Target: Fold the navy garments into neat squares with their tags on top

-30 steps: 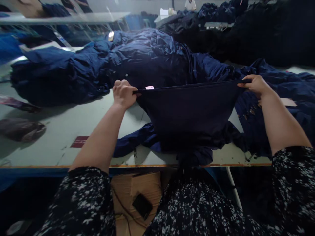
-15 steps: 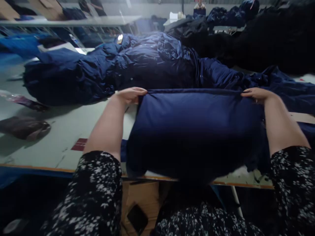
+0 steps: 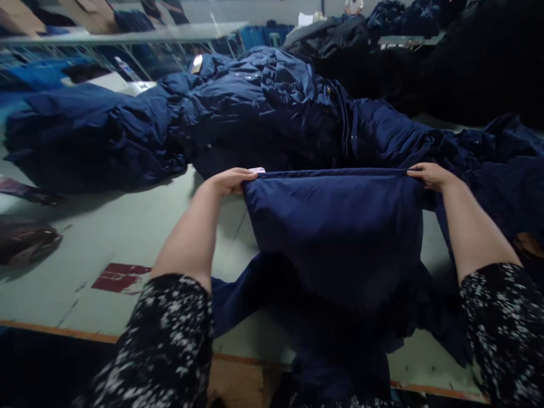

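A navy blue garment (image 3: 340,221) hangs between my two hands, its top edge pulled straight. My left hand (image 3: 232,180) pinches the left end of that edge, beside a small white label (image 3: 257,170). At the other end, my right hand (image 3: 431,174) grips the edge between thumb and fingers. The lower part of the cloth drapes in dark folds over the table and past its front edge. Which kind of garment it is I cannot tell.
A large heap of navy garments (image 3: 263,107) spans the table (image 3: 170,226) behind my hands. A dark bundle (image 3: 25,241) lies at the left, near a dark red patch (image 3: 121,277). Black cloth (image 3: 425,73) is piled farther back. A person (image 3: 353,7) is in the distance.
The held edge now sits lower in view, and my hands are slightly closer together. The cloth below hangs narrower, with folds spreading on the table. The white label has come into sight.
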The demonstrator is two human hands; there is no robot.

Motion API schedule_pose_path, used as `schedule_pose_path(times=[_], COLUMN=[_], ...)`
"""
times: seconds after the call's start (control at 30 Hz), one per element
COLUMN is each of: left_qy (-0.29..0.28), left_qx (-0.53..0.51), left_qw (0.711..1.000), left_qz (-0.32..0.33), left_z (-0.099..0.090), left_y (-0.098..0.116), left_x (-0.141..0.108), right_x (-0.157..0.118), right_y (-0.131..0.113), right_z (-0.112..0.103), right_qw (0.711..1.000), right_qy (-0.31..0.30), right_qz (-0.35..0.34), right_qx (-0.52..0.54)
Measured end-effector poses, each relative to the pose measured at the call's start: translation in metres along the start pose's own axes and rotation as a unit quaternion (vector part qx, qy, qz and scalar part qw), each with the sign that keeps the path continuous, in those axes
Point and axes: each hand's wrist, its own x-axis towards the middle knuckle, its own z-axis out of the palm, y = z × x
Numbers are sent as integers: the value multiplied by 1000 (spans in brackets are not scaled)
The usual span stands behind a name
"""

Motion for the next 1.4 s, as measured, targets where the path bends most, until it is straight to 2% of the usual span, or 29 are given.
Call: schedule_pose_path(times=[0.03,0.07,0.1,0.13,0.17,0.23,0.27,0.33,0.4,0.47,0.53,0.63,0.7,0.77,0.83,0.9,0.97,1.03,1.1,1.2,1.3,1.33,1.4], left_qy=[47,72,93,131,142,78,41,-27,-60,-46,-22,-44,-57,-43,-26,-19,-32,-83,-125,-108,-42,-38,-68], left_qx=[71,98,117,153,180,215,235,282,312,321,321,315,310,305,297,288,297,310,318,336,332,313,283], left_qw=[996,992,989,979,972,966,961,951,945,944,945,946,947,948,945,939,935,933,928,926,933,937,939], left_qz=[-18,-26,-22,9,55,125,139,122,84,66,68,58,57,84,135,187,190,165,151,135,134,153,182], left_z=[21,44,69,94,119,163,182,212,231,240,241,234,228,223,221,221,222,224,225,232,253,262,279], left_y=[8,13,15,14,9,-7,-18,-40,-58,-70,-74,-66,-58,-54,-58,-73,-93,-108,-113,-93,-61,-54,-52], left_x=[11,18,20,18,13,-5,-14,-27,-28,-16,3,28,24,-4,-52,-103,-138,-147,-139,-132,-168,-187,-225], right_x=[11,18,22,22,19,5,-3,-15,-17,-7,12,34,29,-1,-53,-110,-153,-170,-165,-156,-187,-205,-243], right_y=[0,3,10,21,34,65,81,108,127,136,134,118,107,103,110,126,146,160,163,146,126,123,122], right_z=[20,41,63,83,103,136,149,170,183,191,194,192,189,186,186,189,193,194,192,193,210,219,240], right_qw=[995,984,971,961,953,933,920,898,888,891,898,910,915,919,921,912,899,893,892,901,910,908,897], right_qy=[69,128,162,170,154,81,45,3,-11,-9,-2,-2,1,15,21,-6,-35,-57,-68,-68,-42,-39,-55], right_qz=[1,-14,-46,-83,-132,-234,-266,-280,-258,-238,-226,-204,-190,-188,-206,-248,-267,-262,-253,-212,-200,-228,-282], right_qx=[-66,-125,-171,-204,-225,-261,-285,-340,-380,-388,-377,-360,-355,-345,-329,-326,-344,-362,-370,-372,-361,-349,-336])
